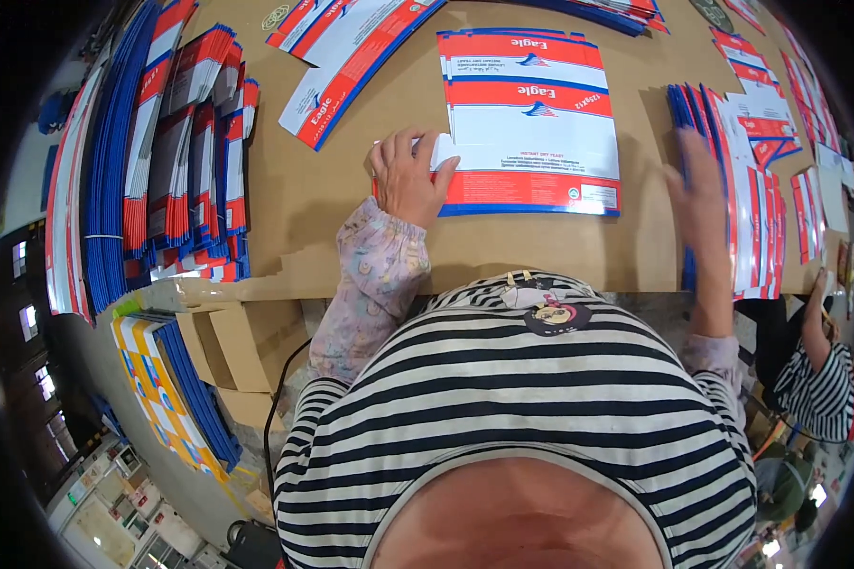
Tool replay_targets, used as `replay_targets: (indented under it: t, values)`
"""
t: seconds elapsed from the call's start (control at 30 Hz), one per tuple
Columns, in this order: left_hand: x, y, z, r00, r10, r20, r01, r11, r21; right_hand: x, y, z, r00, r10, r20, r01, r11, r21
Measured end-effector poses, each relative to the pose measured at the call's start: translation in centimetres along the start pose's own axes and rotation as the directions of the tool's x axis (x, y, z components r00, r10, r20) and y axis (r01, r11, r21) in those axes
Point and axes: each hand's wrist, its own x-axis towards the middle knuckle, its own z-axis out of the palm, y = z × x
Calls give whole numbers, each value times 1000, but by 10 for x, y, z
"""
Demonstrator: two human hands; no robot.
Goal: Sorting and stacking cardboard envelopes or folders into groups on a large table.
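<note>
A flattened red, white and blue printed carton [533, 142] lies on the brown cardboard-covered table in front of me. My left hand [413, 175] is at its left edge, fingers bent over a white flap and thumb pressed on the carton's face. To the right, my right hand [700, 190] is smeared by motion, so its fingers do not show clearly. It is beside an upright-edged stack of flat cartons [745, 218]; whether it touches them I cannot tell.
Tall bundles of flat cartons [176, 142] stand along the left of the table [304, 228]. More flat cartons [356, 62] lie at the far side. Below the table's left end are an open cardboard box [242, 346] and a yellow-white stack [166, 389]. Another person [816, 389] is at the right.
</note>
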Motion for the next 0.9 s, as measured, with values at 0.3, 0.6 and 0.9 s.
replay_targets:
  t: [0.3,0.6,0.9]
  values:
    - [0,1,1,996,38,-79,-39,999,-10,0,-111,93,792,-436,427,450,890,73]
    - [4,-3,3,995,56,-89,-58,998,-27,12,-105,91,727,-461,509,530,848,12]
    - [51,-2,-54,967,126,220,25,815,-579,3,-107,80,778,-594,206,570,805,167]
